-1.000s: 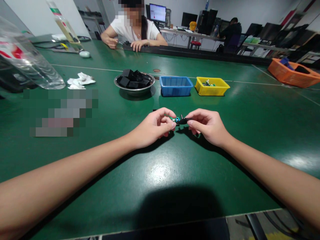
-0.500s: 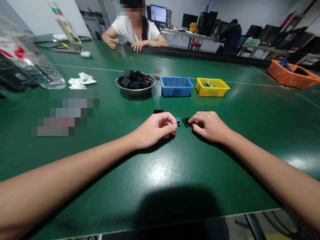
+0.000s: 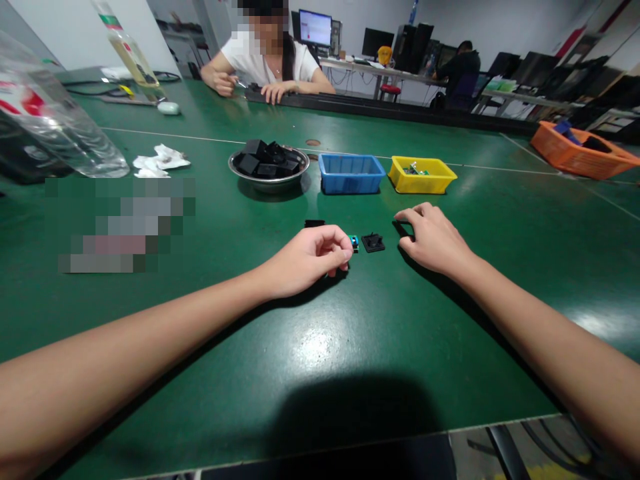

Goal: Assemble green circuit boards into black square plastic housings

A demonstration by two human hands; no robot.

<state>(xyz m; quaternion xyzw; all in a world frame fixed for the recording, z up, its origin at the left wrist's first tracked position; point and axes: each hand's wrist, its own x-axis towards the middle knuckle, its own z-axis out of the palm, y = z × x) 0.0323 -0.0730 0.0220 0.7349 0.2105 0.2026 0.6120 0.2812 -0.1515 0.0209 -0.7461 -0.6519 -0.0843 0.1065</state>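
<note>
My left hand (image 3: 314, 257) rests on the green table (image 3: 350, 333) with its fingers curled round a small blue and green part (image 3: 354, 243), of which only the tip shows. A small black square piece (image 3: 373, 242) lies loose on the table just right of it. My right hand (image 3: 434, 239) is a little further right, palm down, fingers bent, its fingertips on another small black piece (image 3: 403, 229) that is mostly hidden. A third black piece (image 3: 315, 223) lies behind my left hand.
A metal bowl (image 3: 269, 175) of black pieces, a blue bin (image 3: 351, 173) and a yellow bin (image 3: 423, 174) stand in a row behind. Crumpled tissue (image 3: 160, 161) and a plastic bottle (image 3: 55, 123) lie left. An orange basket (image 3: 583, 150) sits far right. A person (image 3: 267, 57) sits opposite.
My hands have drawn apart. My right hand let go of the black square piece on the table and moved right and back to another black piece. My left hand stayed put.
</note>
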